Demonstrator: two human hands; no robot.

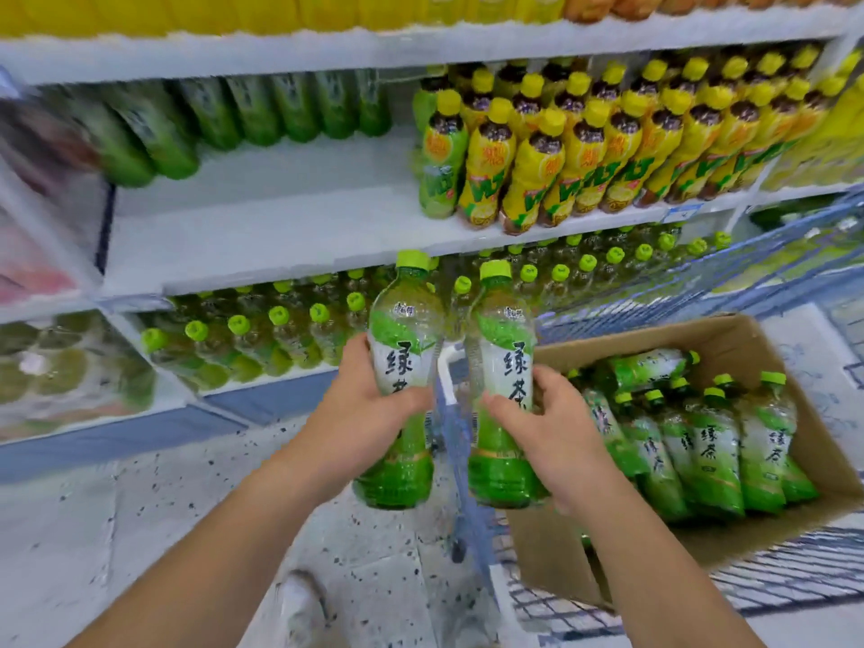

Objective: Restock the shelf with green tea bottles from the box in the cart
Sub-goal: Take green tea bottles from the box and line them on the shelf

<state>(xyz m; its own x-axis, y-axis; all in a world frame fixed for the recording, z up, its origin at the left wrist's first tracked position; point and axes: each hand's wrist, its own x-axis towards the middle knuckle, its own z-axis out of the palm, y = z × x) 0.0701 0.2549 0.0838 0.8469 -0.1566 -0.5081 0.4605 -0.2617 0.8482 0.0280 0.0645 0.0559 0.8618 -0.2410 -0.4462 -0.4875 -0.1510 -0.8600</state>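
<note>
Two green-capped plastic tea bottles (406, 329) mid-carry, left hand (369, 409) and right hand (547, 427) each gripping one; next, likely white shelf (262, 217), eleven o'clock.

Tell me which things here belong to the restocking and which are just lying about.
Job: left hand, gripping left bottle; right hand, gripping right bottle; boxed bottles; box; cart; shelf.
Just about: yellow bottles; lower-shelf bottles.

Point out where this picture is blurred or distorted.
Head view: sharpest at centre, labels readable on the left bottle in the left hand and right bottle in the right hand; left edge smeared, streaking the green shelf bottles; shelf edges bow, wide-angle distortion.
</note>
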